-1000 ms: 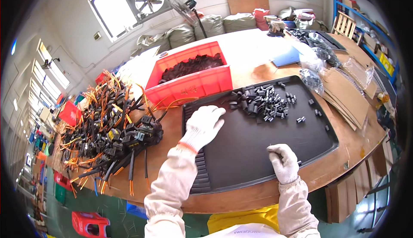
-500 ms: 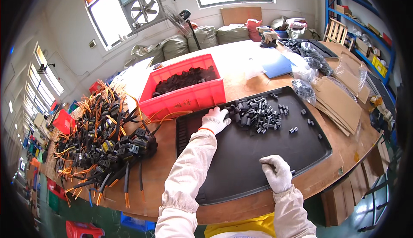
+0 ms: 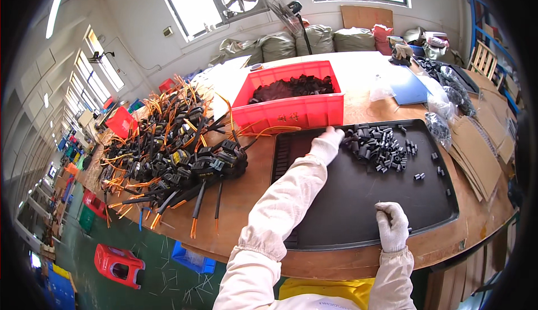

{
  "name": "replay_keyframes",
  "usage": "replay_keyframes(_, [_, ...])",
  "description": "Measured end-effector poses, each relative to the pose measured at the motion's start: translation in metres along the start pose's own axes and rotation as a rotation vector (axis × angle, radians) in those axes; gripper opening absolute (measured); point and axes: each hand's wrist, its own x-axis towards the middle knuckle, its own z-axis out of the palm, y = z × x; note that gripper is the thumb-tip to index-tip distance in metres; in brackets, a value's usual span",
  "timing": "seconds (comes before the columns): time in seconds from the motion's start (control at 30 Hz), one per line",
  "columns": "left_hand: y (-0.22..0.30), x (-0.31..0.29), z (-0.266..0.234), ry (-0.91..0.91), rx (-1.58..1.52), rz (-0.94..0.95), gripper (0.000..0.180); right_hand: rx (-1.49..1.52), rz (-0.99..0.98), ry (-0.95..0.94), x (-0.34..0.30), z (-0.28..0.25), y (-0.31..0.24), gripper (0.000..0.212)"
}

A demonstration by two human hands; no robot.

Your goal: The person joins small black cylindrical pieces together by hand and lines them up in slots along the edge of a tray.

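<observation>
A black tray (image 3: 342, 220) lies before me, with a pile of short black tubes (image 3: 381, 147) near its far edge. My left hand (image 3: 327, 145), in a white glove, reaches to the tray's far rim, left of the pile. Its fingertips overlap the lower front corner of the red bin (image 3: 314, 111); they are blurred, and I cannot tell what they hold. Over the near right part of the tray is my gloved right hand (image 3: 392, 227), fingers curled in and thumb pressed against them. Whatever is inside that grip is hidden. A few loose tubes (image 3: 419, 176) lie right of the pile.
The red bin is partly filled with dark pieces (image 3: 294, 87). To the left lies a heap of black connectors with orange wires (image 3: 174, 153). Flat cardboard (image 3: 471, 147) and bagged dark parts (image 3: 437, 128) are on the right. A red stool (image 3: 119, 264) stands on the floor.
My view has swung left, so the scene sits farther right. My left hand has shifted slightly away from me, toward the red bin's corner. My right hand stays curled over the tray.
</observation>
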Motion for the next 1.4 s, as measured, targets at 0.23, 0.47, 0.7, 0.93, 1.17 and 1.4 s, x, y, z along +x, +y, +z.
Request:
replay_keyframes(0.23, [0.008,-0.036,-0.058,-0.218,-1.519,-0.396,0.016,0.041,0.094,-0.062,0.003,0.001,0.002,0.016])
replay_keyframes(0.47, [0.050,-0.099,-0.078,-0.347,-1.969,-0.492,0.013,-0.078,-0.170,-0.057,0.053,0.024,-0.033,0.029])
replay_keyframes(0.7, [0.063,-0.114,-0.064,-0.422,-2.357,-0.611,0.015,-0.077,-0.285,-0.107,0.078,0.046,-0.002,0.023])
replay_keyframes(0.93, [0.060,-0.124,-0.043,-0.374,-2.352,-0.865,0.025,0.001,-0.084,-0.107,0.068,0.034,-0.002,0.020])
replay_keyframes(1.17, [0.069,-0.131,-0.062,-0.711,-1.842,-0.439,0.030,-0.270,-0.295,-0.303,0.078,0.009,-0.011,0.024])
replay_keyframes(1.4, [0.072,-0.135,-0.067,-0.868,-1.749,-0.356,0.032,-0.302,-0.227,-0.475,0.075,-0.029,-0.037,0.021])
